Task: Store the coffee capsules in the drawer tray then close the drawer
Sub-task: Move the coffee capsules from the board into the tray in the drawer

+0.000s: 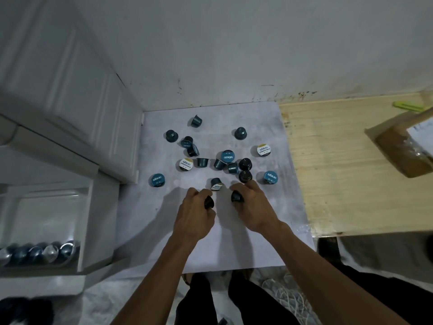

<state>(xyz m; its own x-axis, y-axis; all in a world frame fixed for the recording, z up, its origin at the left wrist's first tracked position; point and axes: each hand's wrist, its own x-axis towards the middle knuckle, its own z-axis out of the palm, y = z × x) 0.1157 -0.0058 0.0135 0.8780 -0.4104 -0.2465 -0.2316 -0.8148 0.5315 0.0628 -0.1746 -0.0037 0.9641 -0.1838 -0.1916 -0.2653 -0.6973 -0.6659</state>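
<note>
— Coffee capsules, small teal and black plastic cups with foil lids (226, 156), lie scattered over the pale grey mat (257, 231) in front of me. Some stand upright, others are tipped on their sides.

— What are the hands doing?

— I see the left hand (195, 212) with fingers curled round one black capsule (209, 202), and the right hand (254, 207) gripping another black capsule (237, 197). Both are low over the near part of the mat, just short of a tipped capsule with a white lid (216, 184).

— Anything around them?

— A light wooden board (339, 172) adjoins the mat on the right, carrying a brown cardboard parcel (398, 146). White cabinet doors (77, 95) stand at left.

— And the drawer?

— The white plastic drawer (98, 221) at lower left is pulled open. Its clear tray (46, 216) holds a row of capsules (39, 253) along the near edge.
</note>
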